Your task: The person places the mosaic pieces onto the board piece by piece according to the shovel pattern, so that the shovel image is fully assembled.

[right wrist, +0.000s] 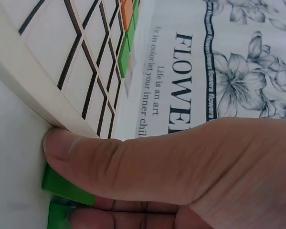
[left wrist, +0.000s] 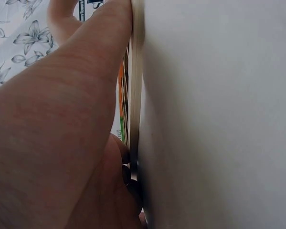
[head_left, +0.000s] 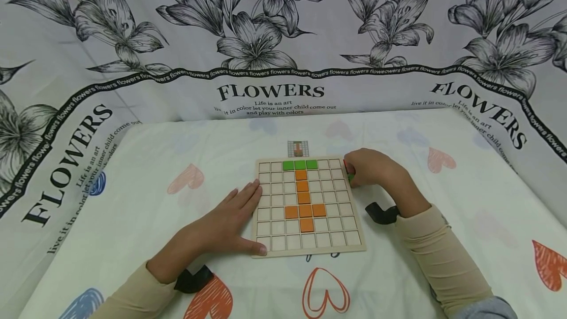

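A square wooden grid board (head_left: 310,252) lies on the table. Three green tiles (head_left: 300,165) fill part of its far row, and several orange tiles (head_left: 303,186) form a column with a short crossbar below them. My left hand (head_left: 226,223) rests along the board's left edge, fingers extended and thumb at the near left corner. Beside the far right edge, my right hand (head_left: 371,167) pinches a green tile (right wrist: 64,187) between thumb and fingers. A second green tile (right wrist: 58,215) shows at the fingertips, partly hidden. Some red (head_left: 345,165) peeks out by that hand.
A small picture card (head_left: 298,148) lies just beyond the board's far edge. White cloth with printed hearts (head_left: 326,293) covers the table. Behind it hangs a cloth with flowers and lettering (head_left: 271,91). Black straps (head_left: 382,213) stick out at both wrists.
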Demonstrator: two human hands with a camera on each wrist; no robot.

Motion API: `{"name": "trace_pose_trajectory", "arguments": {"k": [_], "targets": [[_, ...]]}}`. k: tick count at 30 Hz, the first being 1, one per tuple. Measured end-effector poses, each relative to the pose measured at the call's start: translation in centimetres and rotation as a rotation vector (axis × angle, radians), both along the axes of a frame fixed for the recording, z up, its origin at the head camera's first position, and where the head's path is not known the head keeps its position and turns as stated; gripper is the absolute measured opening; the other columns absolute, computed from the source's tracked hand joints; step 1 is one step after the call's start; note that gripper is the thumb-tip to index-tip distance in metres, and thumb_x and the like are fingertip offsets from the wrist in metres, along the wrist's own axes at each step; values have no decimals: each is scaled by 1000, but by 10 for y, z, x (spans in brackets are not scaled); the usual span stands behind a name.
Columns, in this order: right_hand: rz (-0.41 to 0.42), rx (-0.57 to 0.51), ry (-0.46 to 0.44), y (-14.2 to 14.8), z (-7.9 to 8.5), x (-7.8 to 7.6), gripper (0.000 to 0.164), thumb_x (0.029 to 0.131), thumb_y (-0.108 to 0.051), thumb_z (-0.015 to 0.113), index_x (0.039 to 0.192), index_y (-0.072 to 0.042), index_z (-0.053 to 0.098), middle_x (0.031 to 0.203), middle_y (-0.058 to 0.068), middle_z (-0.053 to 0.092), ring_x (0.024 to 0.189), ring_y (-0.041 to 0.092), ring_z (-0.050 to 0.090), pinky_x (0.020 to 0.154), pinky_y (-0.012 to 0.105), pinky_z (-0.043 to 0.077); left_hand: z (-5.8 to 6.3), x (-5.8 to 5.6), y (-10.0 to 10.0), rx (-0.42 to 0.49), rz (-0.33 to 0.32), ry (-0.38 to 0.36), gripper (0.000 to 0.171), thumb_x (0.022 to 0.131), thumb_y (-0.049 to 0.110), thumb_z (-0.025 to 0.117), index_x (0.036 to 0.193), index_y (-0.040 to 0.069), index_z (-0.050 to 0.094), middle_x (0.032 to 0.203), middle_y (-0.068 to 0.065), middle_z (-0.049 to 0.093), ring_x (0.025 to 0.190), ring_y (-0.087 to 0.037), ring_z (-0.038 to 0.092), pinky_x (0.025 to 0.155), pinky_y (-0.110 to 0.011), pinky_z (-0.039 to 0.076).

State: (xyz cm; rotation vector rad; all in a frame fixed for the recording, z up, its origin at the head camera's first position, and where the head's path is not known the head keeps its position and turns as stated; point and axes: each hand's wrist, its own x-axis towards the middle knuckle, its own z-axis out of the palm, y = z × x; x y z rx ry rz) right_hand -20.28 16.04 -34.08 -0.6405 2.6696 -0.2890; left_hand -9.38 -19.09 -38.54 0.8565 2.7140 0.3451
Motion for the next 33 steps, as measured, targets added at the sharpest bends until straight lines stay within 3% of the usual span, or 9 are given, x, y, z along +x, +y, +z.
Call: {"name": "trace_pose_trajectory", "arguments": {"k": [12, 23, 33], "targets": [[41, -46, -35, 5, 10, 1, 17, 83, 7, 73, 81, -8, 65, 78, 1, 59, 72, 20, 53, 64, 34, 46, -2, -1, -1, -2, 1, -6, 130, 73, 86, 59, 161, 3, 11, 167, -10, 4, 153, -22, 2, 121, -48, 8], [98, -91, -14, -3, 20, 14, 19, 84, 8, 71, 78, -9, 64, 75, -1, 60, 69, 17, 52, 63, 33, 46, -1, 0, -1, 2, -2, 3, 129, 74, 86, 59, 161, 3, 10, 168, -10, 3, 153, -22, 1, 121, -48, 8], [171, -174, 25, -24, 13, 20, 17, 86, 6, 69, 80, -9, 65, 74, -3, 59, 69, 16, 51, 63, 31, 46, -1, 0, -1, 1, 3, -6, 131, 72, 87, 59, 161, 3, 10, 168, -10, 4, 153, -22, 2, 121, -48, 9]]}}
